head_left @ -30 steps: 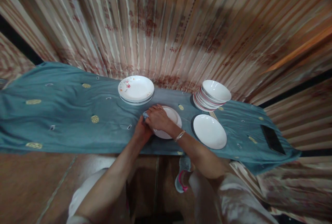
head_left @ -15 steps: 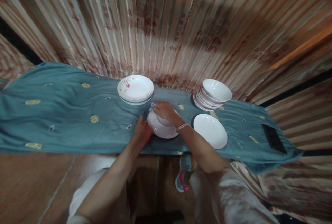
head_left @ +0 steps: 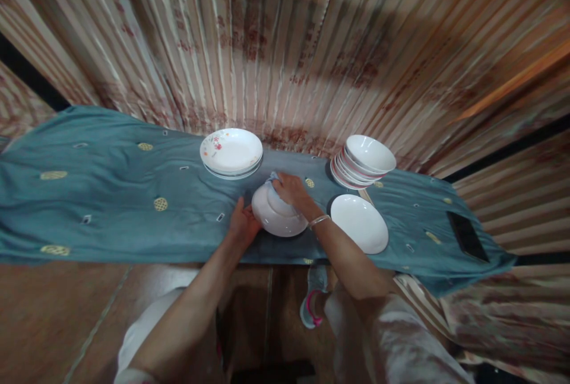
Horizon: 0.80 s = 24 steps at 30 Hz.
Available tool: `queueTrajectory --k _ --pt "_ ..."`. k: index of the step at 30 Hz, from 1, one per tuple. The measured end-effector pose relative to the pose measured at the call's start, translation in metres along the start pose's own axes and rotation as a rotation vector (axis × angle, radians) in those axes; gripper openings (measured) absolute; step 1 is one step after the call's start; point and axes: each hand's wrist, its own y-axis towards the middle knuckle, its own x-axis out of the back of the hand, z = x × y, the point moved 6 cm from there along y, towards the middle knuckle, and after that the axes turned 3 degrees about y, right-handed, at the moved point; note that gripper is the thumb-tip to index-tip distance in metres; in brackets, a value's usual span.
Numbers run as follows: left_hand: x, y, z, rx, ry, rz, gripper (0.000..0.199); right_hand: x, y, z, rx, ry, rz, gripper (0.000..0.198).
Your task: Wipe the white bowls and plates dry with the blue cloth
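Note:
A white plate (head_left: 280,222) is tipped with its underside, showing a foot ring, turned up over the front middle of the table. My left hand (head_left: 244,222) grips its left rim, the thumb pointing up and the fingers partly hidden beneath. Against the far part of the underside, my right hand (head_left: 291,188) presses a bunched light-blue cloth (head_left: 272,177). A bracelet circles my right wrist. Just right of that wrist lies a white oval plate (head_left: 360,225), face up.
Stacked plates (head_left: 231,151) with a flower pattern stand behind, to the left. Stacked bowls (head_left: 365,161) stand at the back right. A dark flat phone-like object (head_left: 467,235) lies near the right end of the green tablecloth (head_left: 116,206). A patterned curtain (head_left: 285,45) hangs behind.
My right hand has slid the cloth slightly to the right across the plate's underside. My left hand stays at the rim. The view has shifted a little.

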Motion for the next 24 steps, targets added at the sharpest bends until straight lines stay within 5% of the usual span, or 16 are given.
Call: queueTrajectory --k 9,20,24 --pt "0.000 0.001 -0.001 -0.029 0.044 0.006 0.057 -0.016 -0.014 -0.028 0.037 -0.014 -0.105 0.026" --pt "-0.003 -0.008 -0.003 -0.023 0.084 -0.053 0.055 -0.021 -0.040 -0.058 -0.256 0.254 -0.146 0.028" --pt "-0.002 -0.006 -0.002 -0.023 0.058 -0.031 0.055 -0.029 -0.053 -0.061 -0.241 0.254 -0.210 0.026"
